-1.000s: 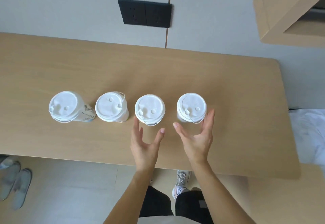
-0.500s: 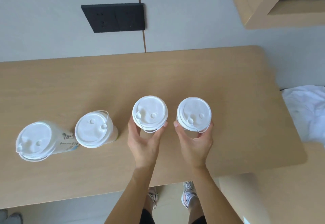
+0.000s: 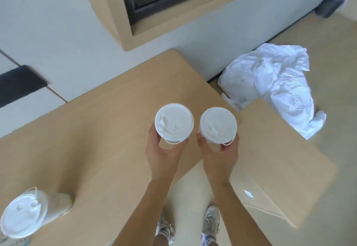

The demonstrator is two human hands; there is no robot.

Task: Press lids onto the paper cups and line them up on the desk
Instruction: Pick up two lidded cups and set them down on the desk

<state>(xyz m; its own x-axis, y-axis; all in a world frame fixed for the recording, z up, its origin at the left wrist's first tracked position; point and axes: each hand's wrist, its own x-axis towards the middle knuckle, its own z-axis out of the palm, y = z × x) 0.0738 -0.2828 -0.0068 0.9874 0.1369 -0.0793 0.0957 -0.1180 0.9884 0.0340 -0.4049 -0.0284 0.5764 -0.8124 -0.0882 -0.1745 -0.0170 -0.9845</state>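
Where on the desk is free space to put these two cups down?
The desk is bare between the lidded cup at lower left and the left hand, back to the wall. Crowded only by that cup; the right hand is at the desk's end.

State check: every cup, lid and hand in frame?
left hand: gripping left held cup
right hand: gripping right held cup
left held cup: lidded, upright
right held cup: lidded, upright
third cup: lidded, standing on desk, untouched

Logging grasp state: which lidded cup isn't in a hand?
The lidded cup at bottom left. It stands alone on the desk; the left hand and right hand each grip one.
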